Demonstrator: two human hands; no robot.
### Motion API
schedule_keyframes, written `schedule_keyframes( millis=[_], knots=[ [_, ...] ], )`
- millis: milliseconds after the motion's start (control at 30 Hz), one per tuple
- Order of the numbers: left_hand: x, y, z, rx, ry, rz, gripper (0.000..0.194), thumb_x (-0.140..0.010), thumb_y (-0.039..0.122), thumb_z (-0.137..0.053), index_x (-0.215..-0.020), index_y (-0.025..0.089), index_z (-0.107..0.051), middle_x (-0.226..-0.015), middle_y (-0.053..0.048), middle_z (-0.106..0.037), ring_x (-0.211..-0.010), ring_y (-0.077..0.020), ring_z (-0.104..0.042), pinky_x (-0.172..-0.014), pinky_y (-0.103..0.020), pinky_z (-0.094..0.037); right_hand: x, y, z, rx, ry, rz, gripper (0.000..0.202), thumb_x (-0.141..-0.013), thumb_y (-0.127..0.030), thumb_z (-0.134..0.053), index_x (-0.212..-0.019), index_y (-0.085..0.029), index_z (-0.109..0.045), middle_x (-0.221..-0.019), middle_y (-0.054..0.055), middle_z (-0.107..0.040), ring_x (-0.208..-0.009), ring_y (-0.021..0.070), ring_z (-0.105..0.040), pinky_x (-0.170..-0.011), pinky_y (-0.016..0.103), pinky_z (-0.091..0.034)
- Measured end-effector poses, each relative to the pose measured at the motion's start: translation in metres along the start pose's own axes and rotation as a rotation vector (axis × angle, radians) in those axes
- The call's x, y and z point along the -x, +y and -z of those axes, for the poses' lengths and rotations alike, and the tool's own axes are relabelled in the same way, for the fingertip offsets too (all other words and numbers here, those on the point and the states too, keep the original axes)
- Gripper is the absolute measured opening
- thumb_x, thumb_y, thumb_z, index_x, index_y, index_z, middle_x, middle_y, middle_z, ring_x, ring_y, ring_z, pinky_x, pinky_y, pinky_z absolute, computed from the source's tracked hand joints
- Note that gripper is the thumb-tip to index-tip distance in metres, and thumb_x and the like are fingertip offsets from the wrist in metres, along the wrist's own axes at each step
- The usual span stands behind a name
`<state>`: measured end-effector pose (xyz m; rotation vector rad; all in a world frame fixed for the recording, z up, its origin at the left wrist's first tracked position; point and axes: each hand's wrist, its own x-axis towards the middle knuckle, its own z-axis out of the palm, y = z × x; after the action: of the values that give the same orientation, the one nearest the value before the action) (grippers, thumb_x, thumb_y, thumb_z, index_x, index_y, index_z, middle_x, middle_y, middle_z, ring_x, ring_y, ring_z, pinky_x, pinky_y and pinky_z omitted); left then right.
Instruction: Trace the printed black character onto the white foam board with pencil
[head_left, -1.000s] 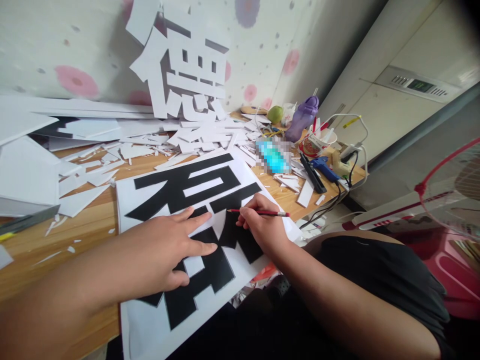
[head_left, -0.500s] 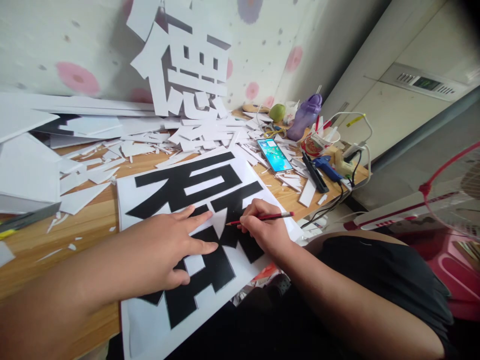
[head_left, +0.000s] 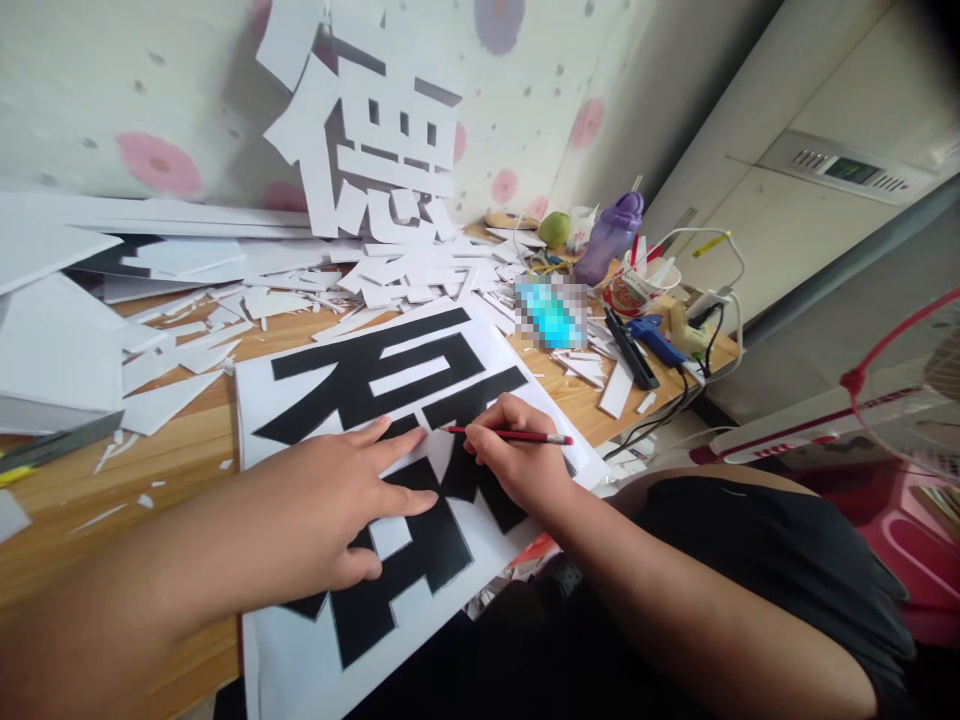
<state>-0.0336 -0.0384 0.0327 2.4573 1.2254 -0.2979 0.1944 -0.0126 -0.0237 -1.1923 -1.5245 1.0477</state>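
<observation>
My left hand [head_left: 360,500] lies with its fingers spread, pressing on a black cut-out character [head_left: 405,585] that rests on a white sheet or board [head_left: 289,660]. In my right hand [head_left: 517,450] is a red pencil [head_left: 517,435], pinched near its point. The pencil's tip meets the white gap between black strokes, just right of my left index finger. My palm and fingers cover part of the character's middle. Some black strokes also lie beneath my right hand.
Behind the sheet, white board scraps [head_left: 405,270] are heaped across the wooden table [head_left: 187,410]. A white cut-out character [head_left: 322,150] leans against the wall. To the right are a blurred phone [head_left: 551,312], a purple bottle [head_left: 611,235], a blue glue gun [head_left: 656,338] and a paper cup [head_left: 630,290].
My right hand has shifted the pencil's tip slightly left and up along the white gap. The left hand stays in place on the character.
</observation>
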Motion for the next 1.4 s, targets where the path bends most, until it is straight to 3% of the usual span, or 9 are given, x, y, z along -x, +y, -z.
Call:
schedule_keyframes(
  millis=[300,567,867,1067,1200,1300,1400],
  knots=[
    [0.000,-0.001,-0.004,-0.019,0.019,-0.027,0.073,-0.069,0.021,-0.082,-0.133,0.053,-0.067,-0.168,-0.005,-0.043,-0.152,-0.0451,-0.040,-0.115,-0.065,-0.046,0.003,0.001,-0.001,0.105,-0.054,0.144,0.019,-0.081,-0.023,-0.063,-0.063,-0.023,-0.055,-0.061,-0.001,-0.063,-0.056,0.0134,-0.057,-0.055,0.027,-0.045],
    [0.002,-0.001,-0.005,-0.029,0.027,-0.016,0.073,-0.068,0.017,-0.080,-0.131,0.052,-0.069,-0.170,-0.005,-0.037,-0.154,-0.0430,-0.038,-0.115,-0.063,-0.046,0.004,0.004,-0.004,0.119,0.059,0.169,0.021,-0.079,-0.025,-0.059,-0.060,-0.023,-0.052,-0.055,-0.002,-0.058,-0.052,0.0120,-0.052,-0.051,0.025,-0.041],
    [0.003,0.002,-0.002,-0.031,-0.005,0.007,0.077,-0.068,0.016,-0.078,-0.134,0.054,-0.065,-0.171,-0.004,-0.032,-0.154,-0.0422,-0.037,-0.115,-0.063,-0.046,0.001,0.004,-0.001,0.111,0.176,0.061,0.019,-0.074,-0.025,-0.058,-0.057,-0.024,-0.048,-0.053,-0.004,-0.055,-0.050,0.0121,-0.050,-0.050,0.026,-0.039],
    [0.000,-0.001,-0.005,-0.033,0.001,0.013,0.076,-0.069,0.017,-0.078,-0.133,0.055,-0.065,-0.171,-0.004,-0.031,-0.154,-0.0422,-0.038,-0.116,-0.064,-0.044,-0.001,0.007,0.000,0.083,0.164,0.007,0.016,-0.073,-0.026,-0.057,-0.058,-0.024,-0.049,-0.055,-0.002,-0.059,-0.053,0.0147,-0.055,-0.053,0.028,-0.041],
    [0.002,0.002,-0.006,-0.070,0.020,0.023,0.070,-0.074,0.019,-0.078,-0.132,0.056,-0.066,-0.170,-0.003,-0.036,-0.152,-0.0448,-0.039,-0.115,-0.073,-0.040,-0.004,0.003,0.000,-0.033,0.195,-0.096,0.016,-0.069,-0.025,-0.059,-0.057,-0.025,-0.048,-0.053,-0.002,-0.062,-0.052,0.0151,-0.059,-0.052,0.027,-0.044],
    [0.001,0.018,-0.005,-0.129,0.044,0.001,0.057,-0.079,0.020,-0.077,-0.130,0.044,-0.072,-0.166,-0.008,-0.046,-0.151,-0.0446,-0.043,-0.117,-0.074,-0.038,-0.007,-0.003,-0.001,-0.194,0.220,-0.181,0.018,-0.067,-0.026,-0.061,-0.057,-0.024,-0.048,-0.050,-0.003,-0.061,-0.051,0.0152,-0.061,-0.050,0.026,-0.046],
    [-0.007,0.043,-0.004,-0.199,0.040,-0.011,0.037,-0.083,0.019,-0.073,-0.120,0.021,-0.078,-0.153,-0.019,-0.061,-0.141,-0.0415,-0.057,-0.113,-0.060,-0.051,-0.008,-0.006,-0.002,-0.308,0.220,-0.218,0.013,-0.068,-0.029,-0.064,-0.063,-0.023,-0.055,-0.053,-0.003,-0.063,-0.048,0.0142,-0.061,-0.048,0.025,-0.047]
  ],
)
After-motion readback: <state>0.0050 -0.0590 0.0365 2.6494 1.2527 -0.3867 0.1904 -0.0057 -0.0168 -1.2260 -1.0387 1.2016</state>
